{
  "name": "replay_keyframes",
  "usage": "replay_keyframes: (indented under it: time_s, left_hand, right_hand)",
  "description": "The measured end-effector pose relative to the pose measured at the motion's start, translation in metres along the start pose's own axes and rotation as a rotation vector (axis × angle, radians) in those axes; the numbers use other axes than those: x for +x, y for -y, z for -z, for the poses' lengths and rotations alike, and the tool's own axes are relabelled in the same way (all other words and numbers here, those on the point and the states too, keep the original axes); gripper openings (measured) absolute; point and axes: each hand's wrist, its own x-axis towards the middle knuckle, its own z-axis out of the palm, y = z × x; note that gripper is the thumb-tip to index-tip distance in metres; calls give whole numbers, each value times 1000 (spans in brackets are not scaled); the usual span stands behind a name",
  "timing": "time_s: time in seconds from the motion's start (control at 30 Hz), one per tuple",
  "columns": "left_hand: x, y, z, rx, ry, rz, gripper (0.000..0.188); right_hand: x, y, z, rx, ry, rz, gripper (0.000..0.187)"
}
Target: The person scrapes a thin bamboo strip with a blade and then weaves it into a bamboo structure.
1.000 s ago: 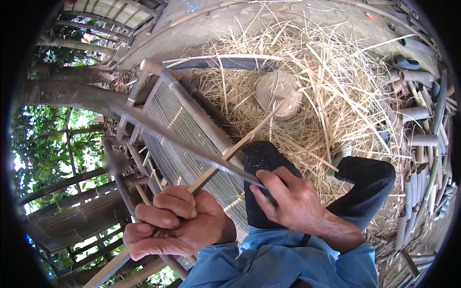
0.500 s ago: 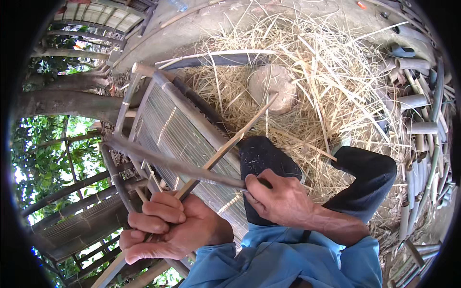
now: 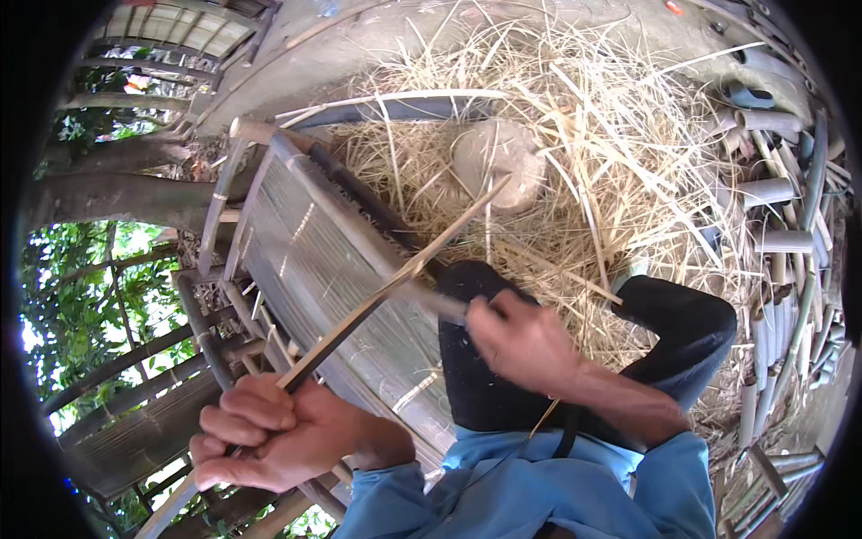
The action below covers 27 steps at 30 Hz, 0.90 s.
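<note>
Where the two hands work above the lap, a bamboo strip (image 3: 359, 314) is presented with its long axis running diagonally, from the near left to the far right. Its narrow far tip points away from the body and appears over the round wooden block (image 3: 503, 157); whether tip and block touch cannot be told. The side of the strip next to the fist is dark, the farther length pale tan. The left hand (image 3: 260, 431), palm turned upward, has its fingers curled about the strip, the butt end emerging beyond them toward the near left. The right hand (image 3: 525, 346), slightly blurred, is clenched on a knife (image 3: 440, 304), whose handle is largely hidden in the grasp. The blade, smeared by motion, extends leftward and slightly far, its axis crossing that of the strip; contact between them cannot be determined. Left of the dark trousers (image 3: 476, 377) lies a slatted bamboo bench (image 3: 296, 242), above which the middle of the strip passes. Pale shavings (image 3: 620, 135) surround the block on the ground. At far right, a sandal (image 3: 750, 97) lies near cut bamboo tubes (image 3: 768, 191).
</note>
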Motion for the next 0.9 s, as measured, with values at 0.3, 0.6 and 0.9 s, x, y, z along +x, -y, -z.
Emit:
replay_keyframes:
  time_s: [0.3,0.6,0.9]
  left_hand:
    - [26,24,17,58,-5,-22,41]
    - [44,32,33,-369,183,191,35]
    - [3,-5,10,-468,324,190,48]
  right_hand:
    - [-4,-187,-101,-176,129,-368,12]
    - [-33,-293,-110,-167,196,-709,32]
    - [7,-75,-25,95,-21,-236,22]
